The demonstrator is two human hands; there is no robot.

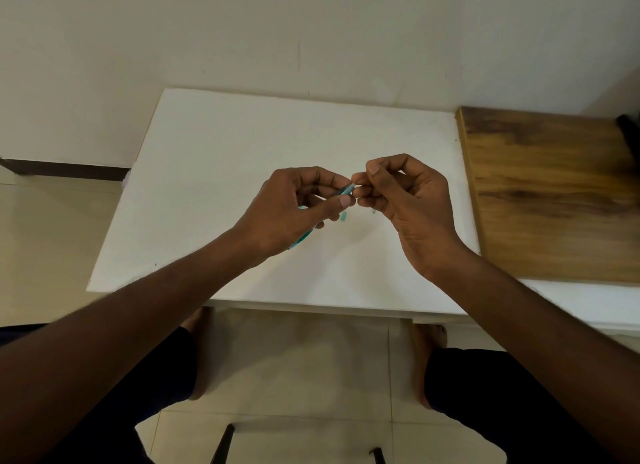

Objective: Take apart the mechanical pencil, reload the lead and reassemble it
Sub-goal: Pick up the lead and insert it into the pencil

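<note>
My left hand (294, 207) grips a teal translucent mechanical pencil (304, 237) above the white table (214, 173); the barrel runs through the fist, its upper end (344, 189) poking out by the fingertips. My right hand (405, 200) has thumb and fingers pinched together right at that upper end; what it pinches is too small to make out. A small teal cap piece (343, 216) lies on the table just below the hands. A tiny dark speck (373, 211), perhaps lead, lies to its right.
A wooden board (554, 193) covers the table's right side, with a dark object (628, 128) at its far corner. A wall stands behind the table. My knees and a chair's legs (221, 443) show below the front edge.
</note>
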